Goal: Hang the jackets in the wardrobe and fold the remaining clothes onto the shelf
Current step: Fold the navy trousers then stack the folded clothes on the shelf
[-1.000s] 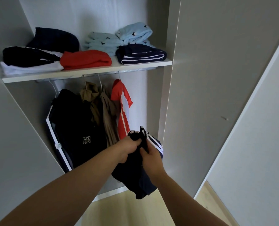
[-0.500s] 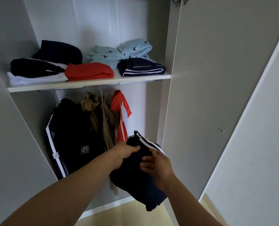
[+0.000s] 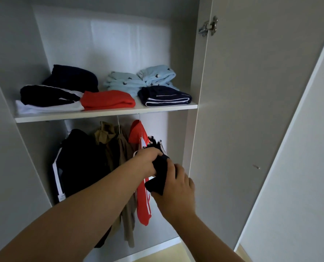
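I hold a bunched dark navy garment with white stripes (image 3: 160, 172) in front of the wardrobe's lower section. My left hand (image 3: 146, 163) grips its upper part, and my right hand (image 3: 173, 188) holds its lower part from the right. Behind them a black jacket (image 3: 81, 163), an olive-brown jacket (image 3: 115, 152) and a red jacket (image 3: 143, 201) hang under the white shelf (image 3: 104, 115). On the shelf lie folded clothes: a black-and-white piece (image 3: 47, 99), a red one (image 3: 108, 100), light blue ones (image 3: 138, 79) and a navy striped one (image 3: 167, 97).
The open wardrobe door (image 3: 252, 110) stands at the right with its hinge (image 3: 208, 27) near the top. The wardrobe's left wall (image 3: 10, 148) bounds the hanging space. Pale wooden floor (image 3: 161, 252) shows at the bottom.
The view has tilted up. The navy garment went from hanging loose to a tighter bundle raised in front of the red jacket, and my right hand has shifted to its lower end.
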